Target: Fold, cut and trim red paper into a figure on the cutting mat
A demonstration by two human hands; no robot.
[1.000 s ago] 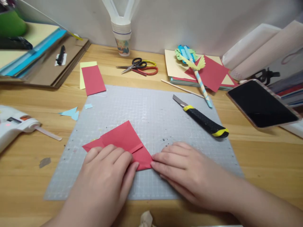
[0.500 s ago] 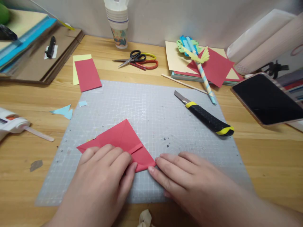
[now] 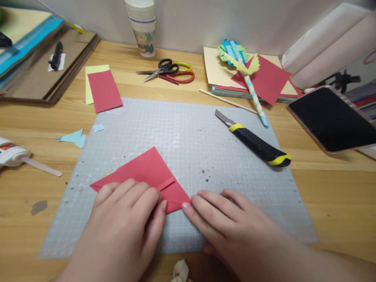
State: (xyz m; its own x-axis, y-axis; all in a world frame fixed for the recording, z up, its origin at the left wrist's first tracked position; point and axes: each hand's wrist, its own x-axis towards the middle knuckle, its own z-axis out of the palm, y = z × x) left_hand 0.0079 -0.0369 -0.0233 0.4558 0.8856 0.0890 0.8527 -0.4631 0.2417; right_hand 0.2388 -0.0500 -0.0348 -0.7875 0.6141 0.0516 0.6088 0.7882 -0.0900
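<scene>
A folded red paper (image 3: 152, 168) lies on the grey cutting mat (image 3: 164, 125), its upper corner pointing away from me. Creases and a narrow raised flap show across its face. My left hand (image 3: 126, 215) rests over the paper's near left side with curled fingers pressed onto it and the thumb by the near edge; its fingertips are partly hidden. At the right corner, my right hand (image 3: 220, 215) has its thumb and forefinger closed on the paper's tip. Farther right on the mat lies a black and yellow utility knife (image 3: 255, 143), blade out.
Scissors (image 3: 164, 72) and stacked paper cups (image 3: 143, 35) stand behind the mat. Red and yellow paper pieces (image 3: 104, 90) overlap its left corner. A glue gun (image 3: 13, 152) sits left, a tablet (image 3: 331, 117) right. A paper flower (image 3: 249, 78) lies on stacked paper at the back.
The view has shifted slightly, so most things sit a little farther left. Both hands keep nearly the same hold on the red paper.
</scene>
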